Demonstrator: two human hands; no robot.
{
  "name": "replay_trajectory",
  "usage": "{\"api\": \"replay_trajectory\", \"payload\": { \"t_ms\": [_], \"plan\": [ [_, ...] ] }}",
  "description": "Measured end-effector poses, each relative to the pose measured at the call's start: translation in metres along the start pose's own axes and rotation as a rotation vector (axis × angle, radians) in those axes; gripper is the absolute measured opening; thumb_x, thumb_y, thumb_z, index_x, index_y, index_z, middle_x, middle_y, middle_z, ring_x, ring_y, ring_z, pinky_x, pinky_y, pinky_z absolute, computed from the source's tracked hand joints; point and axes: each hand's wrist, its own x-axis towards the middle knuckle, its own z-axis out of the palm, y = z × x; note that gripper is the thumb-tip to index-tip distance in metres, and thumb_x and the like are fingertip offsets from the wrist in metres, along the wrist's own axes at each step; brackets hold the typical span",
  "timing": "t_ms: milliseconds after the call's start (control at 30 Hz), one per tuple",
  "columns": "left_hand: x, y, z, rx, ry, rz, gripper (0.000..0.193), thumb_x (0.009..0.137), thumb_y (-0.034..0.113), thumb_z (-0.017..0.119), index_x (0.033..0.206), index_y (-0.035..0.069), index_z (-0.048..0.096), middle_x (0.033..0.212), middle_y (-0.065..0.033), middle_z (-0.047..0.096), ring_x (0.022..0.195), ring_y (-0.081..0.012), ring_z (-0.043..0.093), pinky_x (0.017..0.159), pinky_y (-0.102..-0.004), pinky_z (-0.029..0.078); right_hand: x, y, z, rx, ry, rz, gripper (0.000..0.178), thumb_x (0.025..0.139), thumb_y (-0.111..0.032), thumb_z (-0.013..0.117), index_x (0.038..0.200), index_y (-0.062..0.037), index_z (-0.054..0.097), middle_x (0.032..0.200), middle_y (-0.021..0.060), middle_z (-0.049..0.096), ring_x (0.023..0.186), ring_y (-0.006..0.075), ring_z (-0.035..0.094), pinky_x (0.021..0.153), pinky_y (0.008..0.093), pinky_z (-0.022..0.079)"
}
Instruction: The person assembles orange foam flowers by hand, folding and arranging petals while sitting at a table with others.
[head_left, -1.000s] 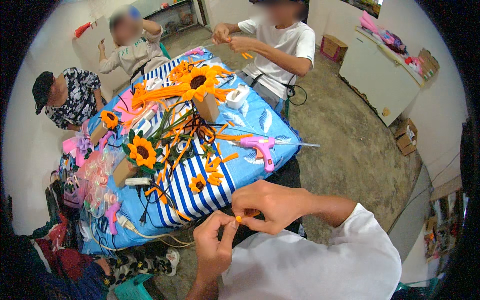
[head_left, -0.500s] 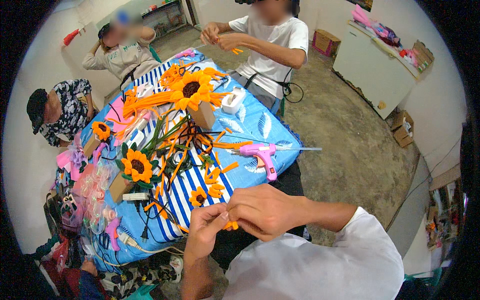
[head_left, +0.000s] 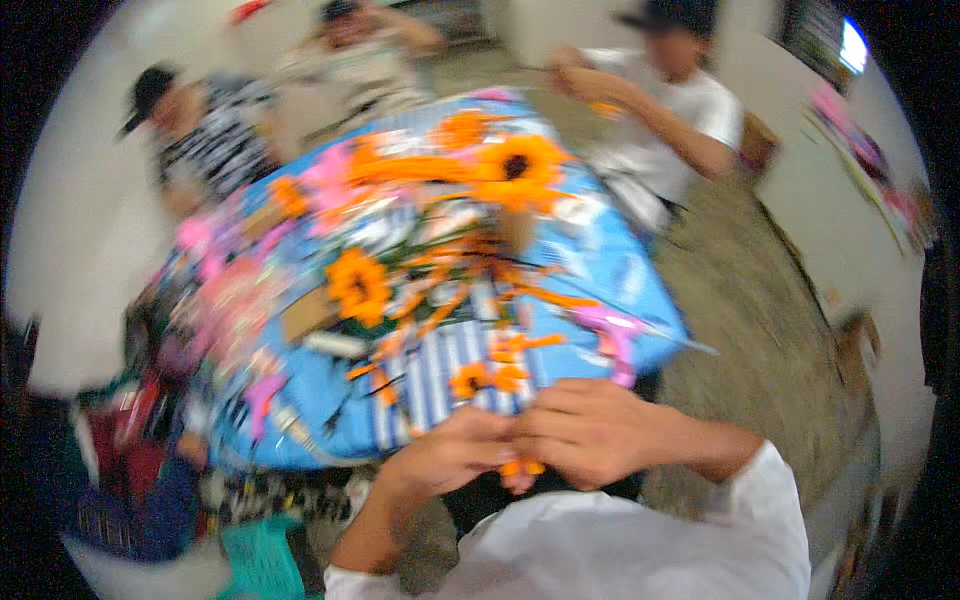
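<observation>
Close to my body at the table's near edge, my left hand point(head_left: 450, 452) and my right hand point(head_left: 588, 430) meet with fingers closed together. Between them pokes out a small orange pipe-cleaner piece point(head_left: 522, 467), which both hands grip; its upper part is hidden by my fingers, and the picture is smeared by motion. Just beyond my hands lie a small orange flower with a dark centre point(head_left: 469, 380) and loose orange pipe-cleaner loops point(head_left: 512, 378). A pink glue gun point(head_left: 612, 335) rests past my right hand.
The blue-and-white covered table point(head_left: 640, 285) carries a large orange sunflower point(head_left: 517, 165), another sunflower point(head_left: 357, 286), a white power strip point(head_left: 335, 345) and a second pink glue gun point(head_left: 264, 402). Three people sit around it; a teal plastic stool point(head_left: 262, 560) stands at lower left.
My view has swung left, so the table and people appear farther right and blurred. My two hands stay together on the orange piece. The person across still holds something orange.
</observation>
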Motion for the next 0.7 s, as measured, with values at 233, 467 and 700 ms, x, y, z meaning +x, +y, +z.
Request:
{"api": "replay_trajectory", "payload": {
  "t_ms": [233, 467, 700],
  "plan": [
    [0.01, 0.015, 0.036, 1.078, 0.234, 0.284, 0.012, 0.082, 0.009, 0.067, 0.081, -0.003, 0.067, 0.071, -0.0119, 0.065, 0.066, -0.0238, 0.063, 0.064, -0.0361, 0.049, -0.007, -0.015, -0.008, 0.029, 0.017, 0.179, 0.036, 0.058, -0.002, 0.071, 0.093, -0.0037, 0.061, 0.088, 0.0103, 0.065, 0.07, 0.0281, 0.061, 0.059, 0.039, 0.045],
    [0.016, -0.014, 0.06, 1.41, 0.347, 0.662, 0.011, 0.077, 0.006, 0.067, 0.081, -0.002, 0.061, 0.083, -0.0166, 0.056, 0.086, -0.0348, 0.057, 0.076, -0.0434, 0.048, -0.031, -0.021, 0.006, 0.499, 0.205, 0.606, 0.01, 0.069, 0.0, 0.067, 0.077, -0.0005, 0.061, 0.082, 0.0119, 0.065, 0.068, 0.0241, 0.061, 0.064, 0.0326, 0.047],
    [0.021, -0.004, 0.066, 1.869, 0.3, 0.773, 0.019, 0.072, 0.013, 0.065, 0.085, 0.0, 0.062, 0.089, -0.013, 0.056, 0.092, -0.0283, 0.054, 0.08, -0.041, 0.044, -0.038, -0.036, 0.03, 1.128, 0.569, 1.223, 0.007, 0.078, -0.005, 0.059, 0.077, 0.0013, 0.06, 0.074, 0.0074, 0.061, 0.062, 0.0156, 0.058, 0.056, 0.0286, 0.046]
  ]
}}
